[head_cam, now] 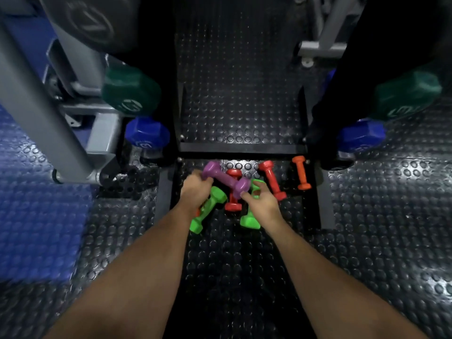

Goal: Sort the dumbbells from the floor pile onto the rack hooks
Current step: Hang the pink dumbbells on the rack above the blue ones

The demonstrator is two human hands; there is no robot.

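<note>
Down on the studded black floor (227,260), we reach both hands into the pile between the rack's (242,149) base bars. Our left hand (195,188) grips one end of the purple dumbbell (226,179), fingers curled round it, while our right hand (260,204) has loosely spread fingers touching its other end. The purple dumbbell lies across a red dumbbell (232,204). Two green dumbbells (208,211) lie under and between our wrists. Another red dumbbell (272,179) and an orange dumbbell (300,172) rest just to the right, apart from the hands. Large dark green (130,94) and blue dumbbells (146,134) sit at the rack's sides.
</note>
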